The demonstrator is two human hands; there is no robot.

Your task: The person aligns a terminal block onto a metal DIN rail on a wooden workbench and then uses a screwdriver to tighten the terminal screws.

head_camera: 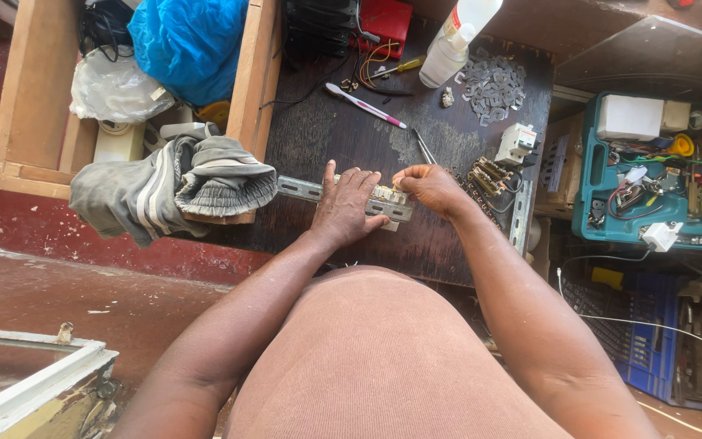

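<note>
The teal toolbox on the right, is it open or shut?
Open. The teal toolbox shows its tools, wires and white box inside, with no lid covering them.

View: one camera, worn on the person's head.
Direction: it looks almost straight down, over the person's body and both arms, onto the dark table point(448, 244).
Distance: close; the left hand point(345, 206) and right hand point(430, 188) sit near the middle of the picture.
Top edge: the far side of the table, with a plastic bottle point(447, 55).
Left side: a wooden box point(36, 97) and the red floor point(83, 284).
Right side: a teal tool case point(652, 167) lower down.
Shared part: only one view, so nothing is shared.
</note>
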